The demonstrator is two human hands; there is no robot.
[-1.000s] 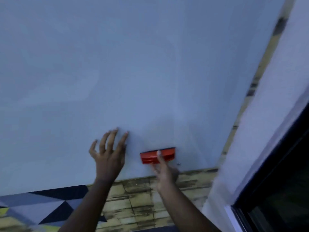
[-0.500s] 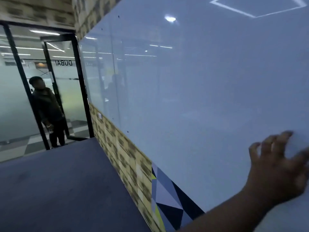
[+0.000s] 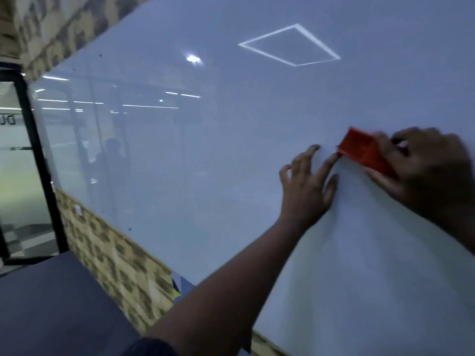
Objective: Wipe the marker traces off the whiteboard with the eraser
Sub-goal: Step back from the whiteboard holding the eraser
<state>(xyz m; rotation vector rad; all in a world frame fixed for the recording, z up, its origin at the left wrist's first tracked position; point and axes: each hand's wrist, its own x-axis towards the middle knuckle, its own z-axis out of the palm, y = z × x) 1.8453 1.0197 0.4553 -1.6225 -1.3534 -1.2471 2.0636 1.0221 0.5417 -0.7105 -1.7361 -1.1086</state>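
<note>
Gripping the red, blurred eraser (image 3: 365, 155), the right hand (image 3: 429, 173) presses it near the whiteboard (image 3: 231, 150)'s lower edge; left hand (image 3: 307, 187) splays flat, seemingly touching.

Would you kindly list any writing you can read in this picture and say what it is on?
"DU": mirrored letters on the frosted glass partition at the left edge, cut off by the frame.
Whiteboard: no readable writing.
Red eraser: blurred; no label readable.

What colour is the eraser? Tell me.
Red-orange eraser, seen best in the head view.
</note>
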